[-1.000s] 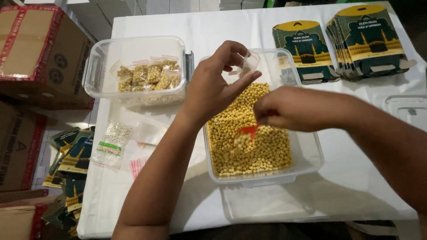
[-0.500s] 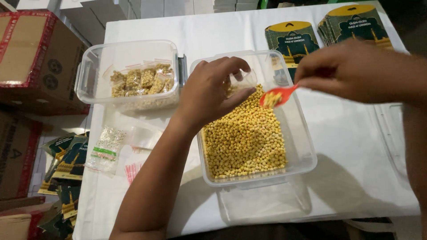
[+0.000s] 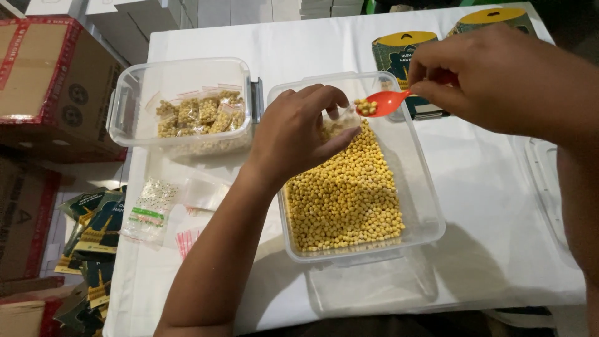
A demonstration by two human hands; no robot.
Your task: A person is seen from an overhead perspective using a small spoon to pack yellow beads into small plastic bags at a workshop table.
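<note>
My left hand [image 3: 299, 134] pinches a small clear plastic bag [image 3: 340, 123] over the near-left corner of a clear tub [image 3: 424, 206] full of yellow beans [image 3: 346, 196]. My right hand [image 3: 499, 81] holds a red plastic spoon [image 3: 384, 103] by its handle. The spoon's bowl carries a few beans and hovers right at the bag's mouth. A second clear tub [image 3: 125, 100] to the left holds several small filled bags [image 3: 199, 112].
Empty small bags [image 3: 150, 209] lie on the white tablecloth at the left. Dark printed pouches [image 3: 399, 56] stand behind the bean tub; more pouches [image 3: 93, 237] lie below the table's left edge. Cardboard boxes [image 3: 43, 81] stand at the left. A clear lid [image 3: 374, 287] sits under the bean tub.
My right hand scooped beans from the tub with the spoon, lifted it and brought it left to the bag's mouth. My left hand kept the bag in place.
</note>
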